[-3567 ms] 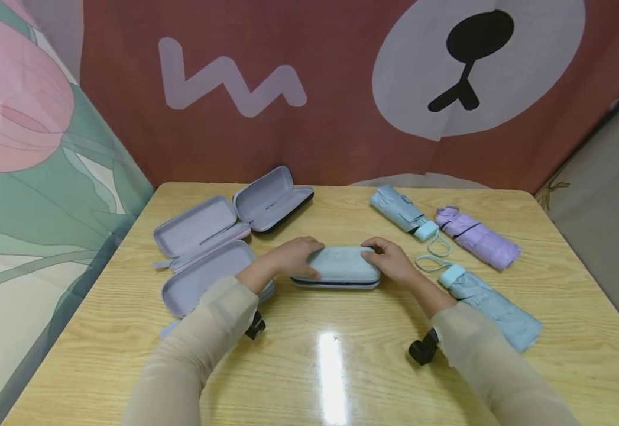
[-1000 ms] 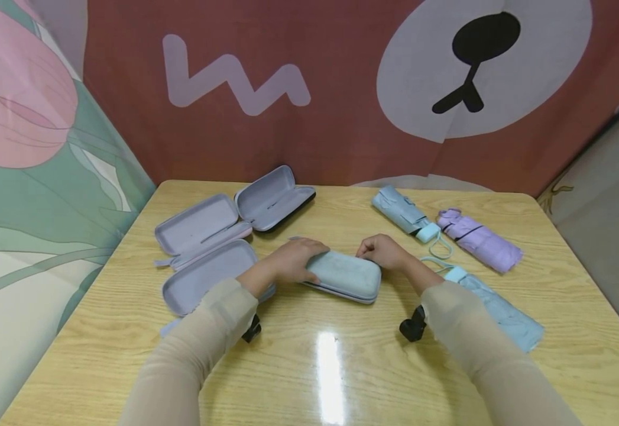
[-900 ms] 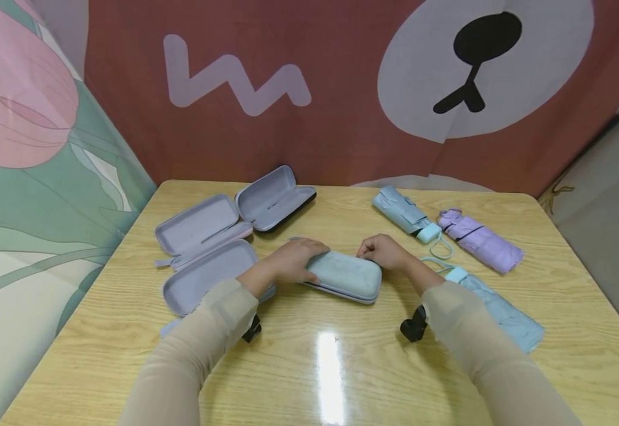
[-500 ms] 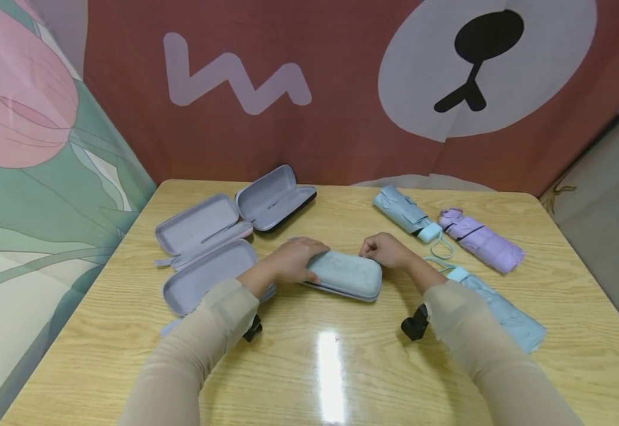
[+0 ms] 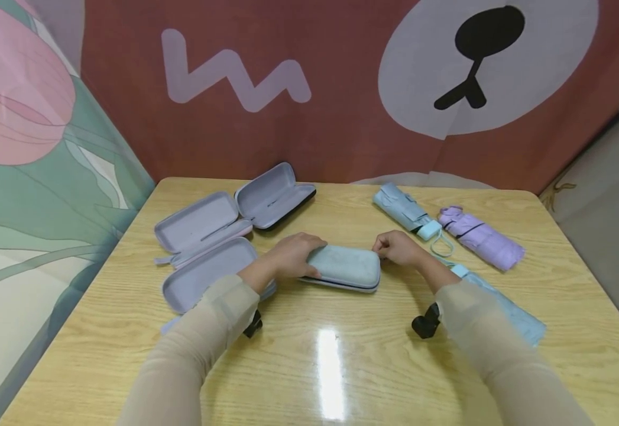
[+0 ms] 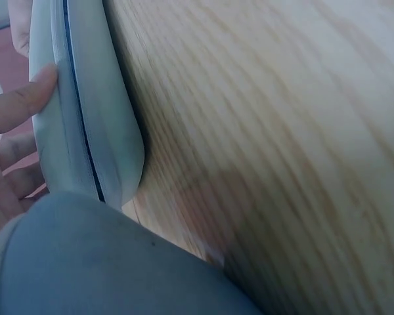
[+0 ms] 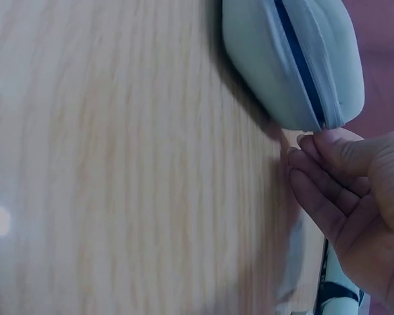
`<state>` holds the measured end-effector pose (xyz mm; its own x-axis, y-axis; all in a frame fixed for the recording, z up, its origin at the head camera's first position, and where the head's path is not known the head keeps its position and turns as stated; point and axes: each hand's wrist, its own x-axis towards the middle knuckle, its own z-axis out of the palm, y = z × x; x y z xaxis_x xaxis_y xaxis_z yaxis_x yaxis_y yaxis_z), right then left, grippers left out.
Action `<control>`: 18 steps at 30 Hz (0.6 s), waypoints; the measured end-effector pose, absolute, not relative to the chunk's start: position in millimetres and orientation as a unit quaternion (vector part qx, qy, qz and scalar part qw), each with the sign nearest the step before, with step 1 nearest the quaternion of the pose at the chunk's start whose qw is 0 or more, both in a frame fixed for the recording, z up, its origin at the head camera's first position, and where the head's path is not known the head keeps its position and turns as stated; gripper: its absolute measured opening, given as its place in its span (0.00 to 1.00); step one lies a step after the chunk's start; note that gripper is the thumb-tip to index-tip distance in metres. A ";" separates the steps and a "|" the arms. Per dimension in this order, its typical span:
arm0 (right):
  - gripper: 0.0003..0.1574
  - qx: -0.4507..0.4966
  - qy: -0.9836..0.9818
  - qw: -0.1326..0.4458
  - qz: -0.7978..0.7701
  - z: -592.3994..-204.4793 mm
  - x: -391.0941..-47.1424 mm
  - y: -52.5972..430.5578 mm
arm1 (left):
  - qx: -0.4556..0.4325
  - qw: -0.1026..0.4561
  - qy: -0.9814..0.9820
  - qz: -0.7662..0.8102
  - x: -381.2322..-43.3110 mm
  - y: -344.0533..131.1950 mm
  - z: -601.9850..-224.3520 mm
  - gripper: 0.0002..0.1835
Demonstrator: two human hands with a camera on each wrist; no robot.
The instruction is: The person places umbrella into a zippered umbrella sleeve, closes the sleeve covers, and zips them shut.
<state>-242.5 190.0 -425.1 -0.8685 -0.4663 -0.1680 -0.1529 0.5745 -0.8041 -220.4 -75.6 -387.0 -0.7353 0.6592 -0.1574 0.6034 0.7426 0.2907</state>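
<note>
Pale blue case (image 5: 343,266), one: mid-table, lid down. Left hand (image 5: 293,255): holds the case's left end, thumb on the near side. Right hand (image 5: 398,248): thumb and finger pinch the zip (image 7: 299,59) at the right end. Open cases (image 5: 197,222), three: table's left. Blue umbrellas (image 5: 402,207), two, and purple umbrella (image 5: 482,238), one: table's right, folded.
</note>
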 end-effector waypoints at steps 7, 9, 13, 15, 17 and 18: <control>0.08 -0.172 0.866 0.174 -0.437 -425.5 -241.8 193.7 | 0.335 0.119 0.929 0.101 -221.5 -73.5 -385.5 0.37; 0.08 -0.171 0.868 0.165 -0.435 -425.2 -241.0 193.6 | 0.333 0.119 0.930 0.100 -221.1 -72.5 -385.8 0.37; 0.06 -0.166 0.875 0.154 -0.427 -424.7 -239.9 194.1 | 0.327 0.114 0.933 0.094 -220.0 -71.2 -386.8 0.37; 0.05 -0.155 0.879 0.154 -0.423 -424.6 -239.5 195.2 | 0.321 0.110 0.936 0.089 -219.4 -71.0 -387.3 0.37; 0.05 -0.143 0.882 0.155 -0.421 -424.3 -238.9 196.3 | 0.313 0.106 0.940 0.085 -218.7 -71.0 -387.9 0.37; 0.05 -0.139 0.883 0.155 -0.419 -424.2 -238.7 196.8 | 0.309 0.104 0.942 0.083 -218.3 -71.0 -388.1 0.37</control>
